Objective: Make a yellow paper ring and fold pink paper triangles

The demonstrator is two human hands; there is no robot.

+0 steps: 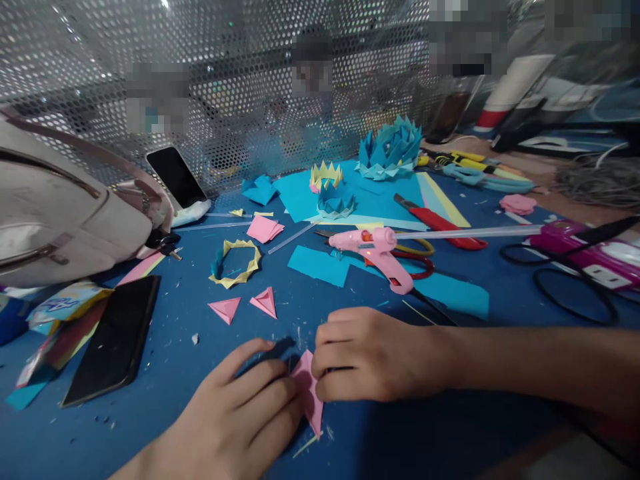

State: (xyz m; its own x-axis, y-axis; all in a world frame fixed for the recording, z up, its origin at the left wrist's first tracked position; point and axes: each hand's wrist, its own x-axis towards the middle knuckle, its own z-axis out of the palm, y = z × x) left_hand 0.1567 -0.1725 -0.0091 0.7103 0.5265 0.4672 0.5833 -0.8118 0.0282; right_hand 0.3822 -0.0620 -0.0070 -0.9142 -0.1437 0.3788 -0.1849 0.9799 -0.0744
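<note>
A pink piece of folded paper (311, 393) lies on the blue table, partly hidden under my fingers. My left hand (255, 407) presses its left side, fingers bent and close together. From the right, my right hand (373, 353) holds the other side with curled fingers. Two small folded pink triangles, one (225, 309) to the left and another (265, 303) beside it, rest just beyond my left hand. Farther off are a ring of folded yellow paper (235, 283) with a blue piece and a stack of pink paper squares (265, 229).
A pink glue gun (373, 245) lies over scissors (423, 265) beyond my right hand. Behind are a blue paper flower (390, 148) and red-handled pliers (445, 227). A dark phone (115, 340) and a bag (65, 207) sit left, a purple power strip (590, 257) right.
</note>
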